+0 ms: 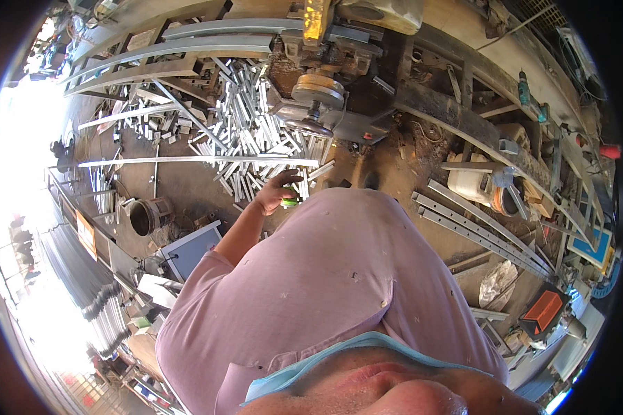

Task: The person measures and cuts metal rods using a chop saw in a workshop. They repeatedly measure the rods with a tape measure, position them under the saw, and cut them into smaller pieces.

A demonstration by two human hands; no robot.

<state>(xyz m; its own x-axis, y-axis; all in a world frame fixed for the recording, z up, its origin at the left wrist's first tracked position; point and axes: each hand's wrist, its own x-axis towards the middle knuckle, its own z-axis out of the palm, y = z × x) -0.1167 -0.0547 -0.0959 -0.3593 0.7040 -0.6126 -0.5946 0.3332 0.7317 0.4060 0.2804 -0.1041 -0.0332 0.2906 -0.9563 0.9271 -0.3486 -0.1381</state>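
Note:
My left hand reaches forward past my shirt front, its fingers curled around a small bright green object. The object is mostly covered by the hand and its kind cannot be made out. Just beyond the fingertips lies a long pale metal bar, running out to the left. Whether the fingers touch the bar I cannot tell. A large heap of short cut metal pieces spreads on the floor behind the bar. My right hand is out of sight, with my body filling the lower middle.
Ahead stands a cutting machine with a round vise handwheel and a yellow upright part. Long bars rest on its left side. A bucket stands left; perforated metal bars lie right. A teal drill sits on the frame.

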